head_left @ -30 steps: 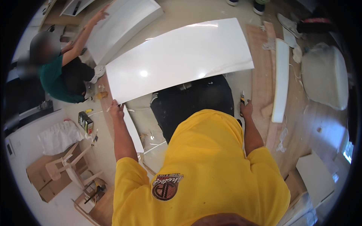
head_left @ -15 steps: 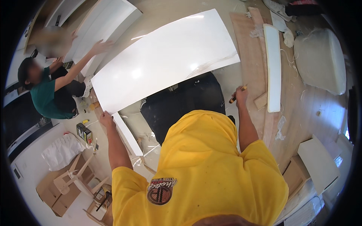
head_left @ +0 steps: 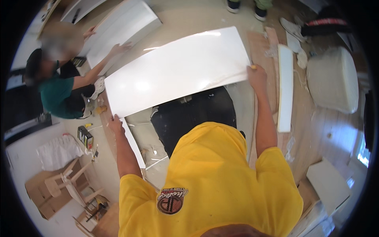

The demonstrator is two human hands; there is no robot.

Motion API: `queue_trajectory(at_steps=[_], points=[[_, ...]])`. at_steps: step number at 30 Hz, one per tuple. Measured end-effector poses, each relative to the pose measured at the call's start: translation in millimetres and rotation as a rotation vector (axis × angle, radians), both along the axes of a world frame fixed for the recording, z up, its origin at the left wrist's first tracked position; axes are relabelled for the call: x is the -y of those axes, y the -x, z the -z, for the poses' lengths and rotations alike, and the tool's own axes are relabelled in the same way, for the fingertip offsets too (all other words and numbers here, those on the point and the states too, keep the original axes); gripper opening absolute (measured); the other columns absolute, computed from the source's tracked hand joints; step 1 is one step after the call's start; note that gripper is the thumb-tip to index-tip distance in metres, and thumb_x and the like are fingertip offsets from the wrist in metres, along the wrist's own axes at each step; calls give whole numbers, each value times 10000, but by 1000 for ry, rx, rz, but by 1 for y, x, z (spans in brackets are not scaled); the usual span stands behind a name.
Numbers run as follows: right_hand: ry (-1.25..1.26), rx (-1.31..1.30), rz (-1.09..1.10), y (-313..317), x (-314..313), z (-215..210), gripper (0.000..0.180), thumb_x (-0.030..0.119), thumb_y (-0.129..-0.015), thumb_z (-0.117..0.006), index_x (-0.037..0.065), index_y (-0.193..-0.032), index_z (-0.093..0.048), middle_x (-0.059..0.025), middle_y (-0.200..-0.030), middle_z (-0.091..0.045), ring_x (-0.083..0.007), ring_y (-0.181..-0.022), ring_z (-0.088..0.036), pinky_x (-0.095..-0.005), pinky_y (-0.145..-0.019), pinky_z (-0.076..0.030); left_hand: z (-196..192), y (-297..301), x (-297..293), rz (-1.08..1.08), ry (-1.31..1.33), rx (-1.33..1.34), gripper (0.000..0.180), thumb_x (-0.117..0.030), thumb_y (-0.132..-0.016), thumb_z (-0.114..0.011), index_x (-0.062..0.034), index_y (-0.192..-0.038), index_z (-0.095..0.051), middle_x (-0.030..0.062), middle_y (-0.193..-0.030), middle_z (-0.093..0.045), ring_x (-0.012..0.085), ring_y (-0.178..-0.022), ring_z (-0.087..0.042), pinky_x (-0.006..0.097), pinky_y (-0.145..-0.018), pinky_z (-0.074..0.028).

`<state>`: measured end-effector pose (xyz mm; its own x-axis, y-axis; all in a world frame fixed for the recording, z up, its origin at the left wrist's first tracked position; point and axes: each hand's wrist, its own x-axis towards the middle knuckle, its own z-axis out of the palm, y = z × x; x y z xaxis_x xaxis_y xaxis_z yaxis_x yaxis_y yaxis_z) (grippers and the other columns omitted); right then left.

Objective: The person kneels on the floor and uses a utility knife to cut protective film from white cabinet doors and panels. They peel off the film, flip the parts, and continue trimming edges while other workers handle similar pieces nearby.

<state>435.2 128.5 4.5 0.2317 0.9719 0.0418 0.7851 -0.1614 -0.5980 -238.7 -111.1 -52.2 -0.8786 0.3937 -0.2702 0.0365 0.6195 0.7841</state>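
A long white panel (head_left: 177, 65) with a glossy face lies across the space in front of me. My left hand (head_left: 115, 124) is closed on the panel's near left corner. At the panel's right end is my right hand (head_left: 257, 78), closed round a slim yellow-and-black hand tool (head_left: 254, 67); only its yellow end shows, and its exact kind is hidden. The fingers of that hand are at the panel's edge, whether gripping it too I cannot tell. A narrow white strip board (head_left: 133, 144) lies below my left hand.
At the left a co-worker in a green shirt (head_left: 59, 96) reaches toward a white cabinet-like board (head_left: 122, 33). A long white-faced board (head_left: 285, 89) lies on brown sheets at the right, beside a plastic-wrapped bundle (head_left: 332, 81). Another person's shoes (head_left: 259, 13) stand at the top.
My right hand has moved up to the panel's right end with the tool. The panel sits slightly lower and further right in view. Another person's feet have appeared at the top.
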Motion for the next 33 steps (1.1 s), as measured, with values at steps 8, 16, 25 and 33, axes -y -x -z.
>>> queue_trajectory(at_steps=[8,16,25,33], points=[[117,-431,74,-6,-23,24,243,216,-850,-787,-2,-934,-719,-46,-763,-662,-155,-716,-595,-330,-702,-496,-41,-6,19,-48,-48,285,435,-300,-1005,-652,-63,-1355,-550,87,-1219,-640,287,-1122,-633,443,-847,-576],[169,-520,-75,4,-137,31,273,241,-865,-792,6,-987,-726,-6,-774,-638,-106,-656,-539,-286,-571,-428,-24,-79,45,-302,-262,166,482,-212,-998,-664,25,-1394,-525,122,-1113,-681,246,-937,-690,367,-692,-589],[307,-385,-269,-19,-154,35,344,297,-918,-733,-1,-1086,-704,-35,-886,-676,-158,-738,-604,-335,-667,-504,-25,-174,-9,-666,-523,244,516,-32,-1033,-457,-114,-1516,-296,197,-1345,-526,356,-1110,-632,496,-825,-626],[307,-504,24,-71,0,23,357,324,-967,-700,39,-1179,-665,3,-830,-627,-110,-613,-564,-275,-518,-480,-14,-183,-38,-526,-452,161,583,-35,-1031,-439,56,-1562,-214,284,-1478,-464,363,-1268,-561,394,-1073,-434]])
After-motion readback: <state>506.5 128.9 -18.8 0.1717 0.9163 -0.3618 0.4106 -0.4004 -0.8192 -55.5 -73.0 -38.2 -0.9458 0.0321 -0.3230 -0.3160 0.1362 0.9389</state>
